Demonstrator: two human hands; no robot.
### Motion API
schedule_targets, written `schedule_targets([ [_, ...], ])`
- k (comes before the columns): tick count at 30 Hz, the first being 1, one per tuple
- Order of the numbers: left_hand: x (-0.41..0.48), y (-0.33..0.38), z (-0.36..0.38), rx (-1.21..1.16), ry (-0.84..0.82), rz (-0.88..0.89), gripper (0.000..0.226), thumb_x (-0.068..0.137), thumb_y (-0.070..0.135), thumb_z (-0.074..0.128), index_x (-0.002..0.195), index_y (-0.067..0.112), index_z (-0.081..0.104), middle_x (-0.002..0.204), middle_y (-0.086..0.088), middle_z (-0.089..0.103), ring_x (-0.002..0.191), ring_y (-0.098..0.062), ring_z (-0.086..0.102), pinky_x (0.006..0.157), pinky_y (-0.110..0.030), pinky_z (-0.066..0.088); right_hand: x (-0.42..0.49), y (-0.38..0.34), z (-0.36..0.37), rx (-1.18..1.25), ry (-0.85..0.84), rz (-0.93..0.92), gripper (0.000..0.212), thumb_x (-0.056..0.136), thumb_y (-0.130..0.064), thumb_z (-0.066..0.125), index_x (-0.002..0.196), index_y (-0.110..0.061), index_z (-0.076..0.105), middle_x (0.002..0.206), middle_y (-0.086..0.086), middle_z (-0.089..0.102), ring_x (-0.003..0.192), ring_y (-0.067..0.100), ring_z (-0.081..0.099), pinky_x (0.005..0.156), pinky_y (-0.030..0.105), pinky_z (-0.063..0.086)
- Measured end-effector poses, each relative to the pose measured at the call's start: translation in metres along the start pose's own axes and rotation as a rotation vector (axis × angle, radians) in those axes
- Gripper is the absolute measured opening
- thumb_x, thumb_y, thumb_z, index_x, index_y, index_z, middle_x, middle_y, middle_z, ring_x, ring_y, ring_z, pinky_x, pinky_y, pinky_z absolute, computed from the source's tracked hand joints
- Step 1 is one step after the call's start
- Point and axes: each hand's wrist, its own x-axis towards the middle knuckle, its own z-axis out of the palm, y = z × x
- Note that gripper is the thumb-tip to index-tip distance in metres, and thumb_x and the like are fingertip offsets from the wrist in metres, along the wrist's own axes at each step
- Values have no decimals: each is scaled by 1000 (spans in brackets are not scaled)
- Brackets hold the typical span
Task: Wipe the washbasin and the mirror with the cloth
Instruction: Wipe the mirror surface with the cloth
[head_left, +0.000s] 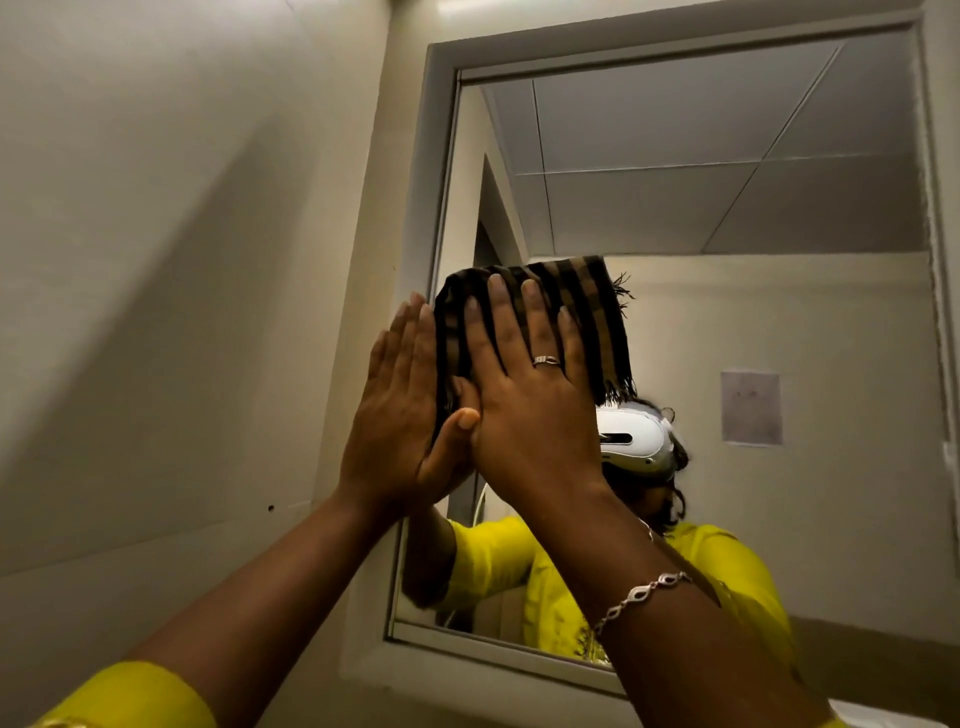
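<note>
She has the cloth (587, 312) flat against the mirror (727, 208), low on its left side, close to the frame (436, 156). Her right hand (524, 410) is spread over it with straight fingers, pressing rather than gripping; nothing curls round the fabric. Her left hand (400, 405) stands just beside it, also flat and holding nothing, fingers up along the frame and thumb against the edge of the right hand. I can't tell whether the left palm touches glass, frame or cloth. The basin is somewhere below, out of sight from here. The weak point, I'd say, is that hold: with only a palm pinning it, the cloth could bunch or slip down the glass on a long stroke, and then bare skin would drag across and leave smears. The left hand could mark the glass in the same way if it rests there. The fringe (618, 384) hanging off the right side may trail and streak. And the top and far right of the mirror are a stretch from here, so they could easily get missed.
</note>
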Motion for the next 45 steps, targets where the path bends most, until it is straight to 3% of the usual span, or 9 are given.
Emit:
schedule_targets([
  [10, 0, 4, -1, 175, -17, -6, 85, 92, 60, 10, 139, -10, 15, 149, -29, 14, 140, -33, 10, 115, -36, 6, -26, 50, -23, -39, -45, -9, 58, 92, -39, 29, 144, -13, 29, 153, 11, 25, 142, 30, 17, 112, 46, 11],
  [14, 1, 1, 1, 277, -15, -14, 87, 88, 59, 28, 141, -9, 15, 150, -28, 13, 141, -32, 8, 117, -32, 2, -37, 73, -35, -52, -57, 5, 57, 93, -40, 27, 145, -14, 28, 153, 10, 23, 142, 30, 16, 112, 45, 12],
  [19, 2, 10, -2, 246, 11, -6, 90, 90, 64, 15, 138, -12, 19, 147, -31, 17, 139, -35, 13, 116, -33, 5, -49, 101, -48, -97, -70, 19, 57, 94, -40, 27, 145, -16, 26, 153, 9, 22, 142, 28, 15, 113, 44, 13],
  [24, 2, 8, -3, 274, 3, -1, 91, 90, 65, 15, 138, -13, 18, 147, -31, 17, 139, -36, 13, 116, -36, 7, -59, 129, -61, -118, -57, 61, 57, 94, -39, 27, 145, -15, 27, 154, 8, 21, 143, 26, 14, 114, 43, 13],
  [31, 2, 8, -4, 264, -14, -9, 90, 91, 63, 11, 138, -14, 18, 147, -30, 17, 138, -37, 14, 117, -29, 1, -71, 167, -73, -207, -41, 121, 56, 96, -41, 20, 146, -15, 25, 154, 9, 20, 143, 26, 13, 115, 44, 13],
  [42, -2, 9, 0, 180, 25, -21, 89, 92, 63, 11, 138, -12, 15, 148, -29, 16, 139, -32, 12, 116, -28, 4, -82, 161, -70, -219, -7, 232, 57, 96, -41, 15, 146, -14, 22, 154, 12, 18, 143, 30, 12, 113, 48, 13],
  [45, -5, 11, 1, 127, 50, -43, 91, 91, 65, 13, 137, -14, 15, 146, -31, 17, 137, -35, 14, 115, -39, 15, -83, 149, -67, -249, -8, 274, 58, 96, -41, 13, 147, -13, 21, 154, 14, 17, 142, 33, 13, 113, 48, 13],
])
